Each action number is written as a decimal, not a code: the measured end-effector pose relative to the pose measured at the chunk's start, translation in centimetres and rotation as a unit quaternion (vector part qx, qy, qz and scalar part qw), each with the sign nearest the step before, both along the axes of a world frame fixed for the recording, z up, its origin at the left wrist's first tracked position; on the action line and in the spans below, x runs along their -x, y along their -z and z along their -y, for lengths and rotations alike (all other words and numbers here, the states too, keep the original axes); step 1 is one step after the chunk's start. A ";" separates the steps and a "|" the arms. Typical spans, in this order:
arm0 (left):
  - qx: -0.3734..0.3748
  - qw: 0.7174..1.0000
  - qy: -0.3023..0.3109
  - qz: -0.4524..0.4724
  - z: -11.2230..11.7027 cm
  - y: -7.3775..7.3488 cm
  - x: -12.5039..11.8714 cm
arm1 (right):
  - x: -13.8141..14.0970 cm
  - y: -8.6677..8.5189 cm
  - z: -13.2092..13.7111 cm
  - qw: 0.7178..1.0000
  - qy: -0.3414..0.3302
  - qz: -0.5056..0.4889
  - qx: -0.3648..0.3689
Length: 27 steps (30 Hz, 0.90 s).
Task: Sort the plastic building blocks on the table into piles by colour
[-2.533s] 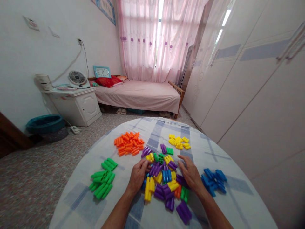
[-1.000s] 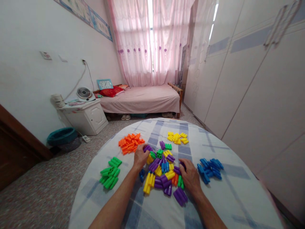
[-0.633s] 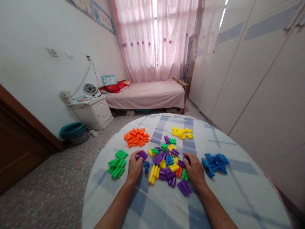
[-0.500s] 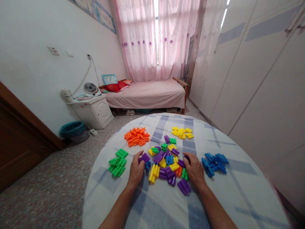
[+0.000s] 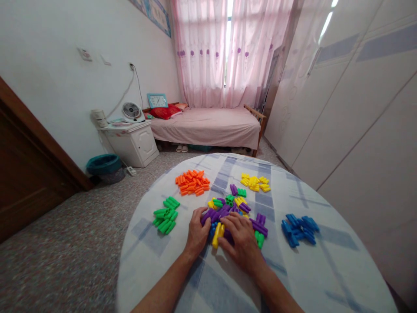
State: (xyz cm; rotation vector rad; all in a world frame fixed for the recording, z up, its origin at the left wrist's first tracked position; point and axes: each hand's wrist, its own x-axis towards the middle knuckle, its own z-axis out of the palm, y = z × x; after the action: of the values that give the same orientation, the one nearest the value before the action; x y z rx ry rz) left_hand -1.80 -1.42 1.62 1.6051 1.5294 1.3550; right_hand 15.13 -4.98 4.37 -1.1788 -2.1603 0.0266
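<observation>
My left hand (image 5: 198, 230) is at the left side of a mixed pile, thumb and fingers closed round a purple plastic block (image 5: 208, 214) shaped like joined tubes. My right hand (image 5: 241, 239) reaches over the front of the pile with its fingers apart, hiding several pieces beneath. Close to its thumb lies a yellow block (image 5: 216, 237), with a blue block (image 5: 212, 228) between the hands. Purple blocks (image 5: 259, 226) and a green block (image 5: 259, 239) rest to the right of the right hand. Purple, green and yellow pieces lie beyond both hands.
Single-colour heaps surround the pile on the round cloth-covered table (image 5: 325, 265): orange (image 5: 193, 182), green (image 5: 166, 216), yellow (image 5: 256, 182) and blue (image 5: 299, 230). Beyond stand a bed (image 5: 211, 126), a white cabinet (image 5: 130, 143) and a bin (image 5: 106, 167).
My right hand has moved left from the pile's right edge to over its front middle. My left hand stays at the left side with the purple block. The view has shifted slightly.
</observation>
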 end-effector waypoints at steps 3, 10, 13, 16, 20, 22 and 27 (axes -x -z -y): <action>-0.031 0.999 0.020 -0.009 0.1 0.0 -0.5 | 1.7 0.2 0.3 1.000 0.002 -0.014 0.017; -0.005 0.998 0.053 0.030 -0.2 0.0 -0.7 | 2.8 0.3 0.7 0.997 0.037 -0.039 0.055; 0.002 0.999 0.031 0.028 -0.4 0.0 -0.4 | 2.3 -0.2 0.7 0.997 0.026 -0.064 0.041; 0.005 0.999 0.010 0.031 -0.6 0.0 -0.1 | -0.3 -1.0 -0.2 0.992 0.064 -0.104 -0.008; 0.025 0.999 0.002 0.039 -0.6 -0.1 -0.1 | -7.2 -1.6 -2.2 0.959 0.241 -0.111 -0.104; 0.024 0.999 0.001 0.042 -0.7 -0.2 -0.1 | -11.1 -1.3 -2.8 0.931 0.334 -0.099 -0.109; 0.016 0.998 -0.028 0.055 -0.9 -0.4 0.3 | -17.1 1.0 -3.1 0.856 0.495 -0.140 -0.054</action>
State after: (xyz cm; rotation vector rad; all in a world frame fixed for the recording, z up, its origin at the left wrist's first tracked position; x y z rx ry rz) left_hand -2.11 -0.49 1.99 1.4534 1.5312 1.4178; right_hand 32.19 -1.85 3.36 -1.9369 -1.0932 -0.3444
